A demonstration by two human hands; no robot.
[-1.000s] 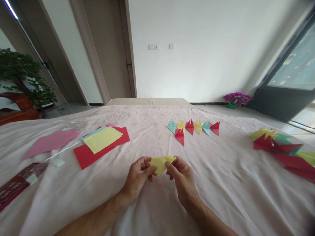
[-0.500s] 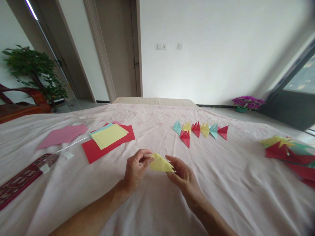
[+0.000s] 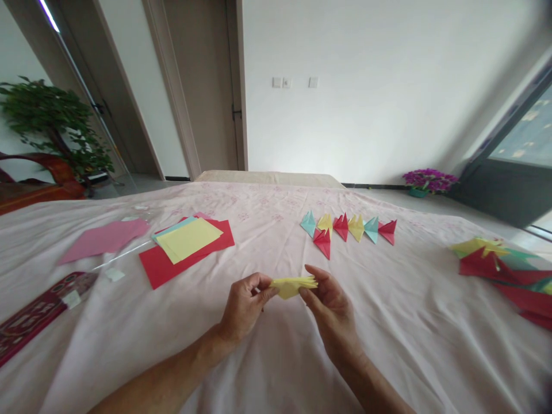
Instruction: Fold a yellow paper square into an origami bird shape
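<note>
A small folded yellow paper piece (image 3: pixel 293 285) is held just above the pale pink sheet (image 3: pixel 276 356), pinched at both ends. My left hand (image 3: pixel 245 306) grips its left end between thumb and fingers. My right hand (image 3: pixel 330 305) pinches its right end with the other fingers stretched up. Beyond the hands lies a row of several folded paper pieces (image 3: pixel 349 227) in blue, yellow and red.
A stack of flat sheets, yellow on blue on red (image 3: pixel 187 244), lies at the left, with a pink sheet (image 3: pixel 103 238) further left. A dark red patterned strip (image 3: pixel 37 313) sits near the left edge. A heap of folded red, yellow and green paper (image 3: pixel 504 267) lies at the right.
The yellow piece has been turned from a slanted triangle to a flatter, level shape. Both hands have shifted slightly while keeping hold of it.
</note>
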